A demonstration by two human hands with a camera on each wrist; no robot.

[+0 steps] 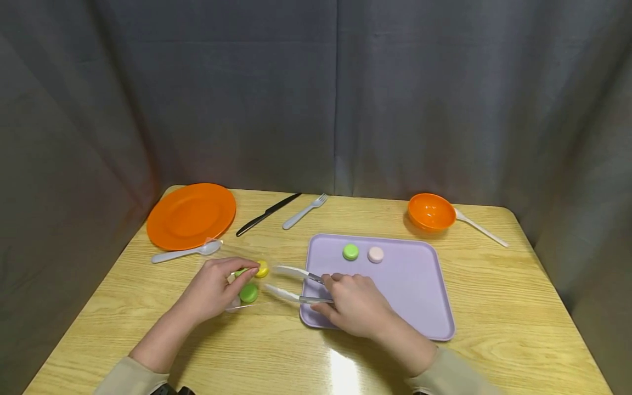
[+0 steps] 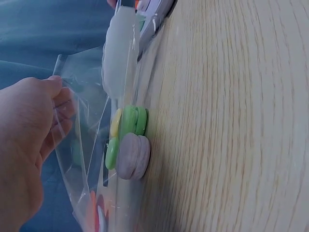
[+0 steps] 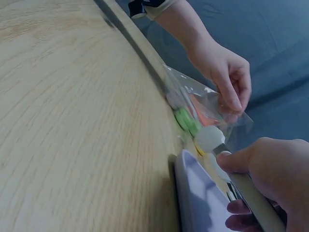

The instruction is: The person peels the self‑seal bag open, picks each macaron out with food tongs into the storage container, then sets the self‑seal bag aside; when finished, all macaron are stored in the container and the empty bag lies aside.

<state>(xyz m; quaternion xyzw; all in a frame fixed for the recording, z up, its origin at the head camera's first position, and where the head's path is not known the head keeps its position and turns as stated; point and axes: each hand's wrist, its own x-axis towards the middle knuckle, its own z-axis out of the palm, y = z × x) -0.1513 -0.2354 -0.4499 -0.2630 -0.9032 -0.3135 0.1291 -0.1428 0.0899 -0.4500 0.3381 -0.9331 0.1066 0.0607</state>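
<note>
Beige sleeves (image 1: 132,378) reach in from the near edge of a wood-grain table (image 1: 503,296). Our left hand (image 1: 214,285) pinches the edge of a clear plastic bag (image 2: 86,123). Inside, just right of and below that hand, lie a yellow macaron (image 1: 263,269), two green macarons (image 1: 248,293) and a pale lilac macaron (image 2: 133,155). Our right hand (image 1: 357,304) grips tongs (image 1: 291,295), their two white tips spread apart and pointing left toward the yellow macaron. Beneath that hand, a lavender tray (image 1: 405,299) holds a light green macaron (image 1: 350,252) and a pale pink macaron (image 1: 376,255) toward its far side. Far left sits an orange plate (image 1: 192,216); far right, an orange bowl (image 1: 431,213).
</note>
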